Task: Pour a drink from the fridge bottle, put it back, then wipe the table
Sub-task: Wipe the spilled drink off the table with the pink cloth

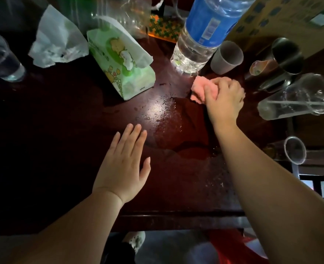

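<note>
Head view: my right hand (224, 98) is clenched around a pink cloth (198, 88), fingers curled over its top, and the cloth lies against the dark bench (62, 134) at the far right of the working area. A wet patch (168, 115) shines on the bench just left of the cloth and runs toward the near edge. My left hand (123, 164) is released, palm down, fingers straight and close together, over the bench near its front edge and well apart from the cloth; I cannot tell whether it touches the surface. A water bottle (201, 35) with a blue label stands directly behind the cloth. A grey cup (226, 57) stands just to the right of the bottle. A green tissue pack (119, 60) stands to the left of the bottle. A clear glass (294, 98) stands to the right of my right hand, near the bench edge.
</note>
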Action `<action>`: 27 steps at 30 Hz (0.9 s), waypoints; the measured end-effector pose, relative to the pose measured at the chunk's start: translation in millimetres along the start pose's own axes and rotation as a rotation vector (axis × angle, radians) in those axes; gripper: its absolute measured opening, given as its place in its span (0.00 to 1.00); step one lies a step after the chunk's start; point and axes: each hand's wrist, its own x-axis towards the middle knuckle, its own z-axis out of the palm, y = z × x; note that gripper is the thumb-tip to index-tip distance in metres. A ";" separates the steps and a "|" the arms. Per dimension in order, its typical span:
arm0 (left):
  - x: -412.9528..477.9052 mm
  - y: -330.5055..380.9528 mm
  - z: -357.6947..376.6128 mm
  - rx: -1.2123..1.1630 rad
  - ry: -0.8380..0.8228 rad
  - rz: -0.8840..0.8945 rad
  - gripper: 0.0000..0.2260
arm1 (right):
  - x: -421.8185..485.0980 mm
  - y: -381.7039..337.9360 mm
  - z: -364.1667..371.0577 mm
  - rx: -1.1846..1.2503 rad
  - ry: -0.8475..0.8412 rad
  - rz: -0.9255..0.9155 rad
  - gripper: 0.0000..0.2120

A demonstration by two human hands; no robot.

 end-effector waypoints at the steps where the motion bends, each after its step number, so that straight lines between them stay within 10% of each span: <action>1: 0.2 -0.1 0.3 0.004 0.008 0.002 0.28 | -0.1 0.1 -1.6 0.018 -0.011 -0.023 0.17; 22: -1.7 1.4 -1.0 -0.032 0.052 -0.001 0.28 | -68.1 3.3 -23.2 0.095 -0.178 -0.156 0.12; 27: -0.5 0.9 -0.4 -0.029 0.044 -0.001 0.28 | -31.5 2.2 -43.7 0.296 0.069 -0.119 0.12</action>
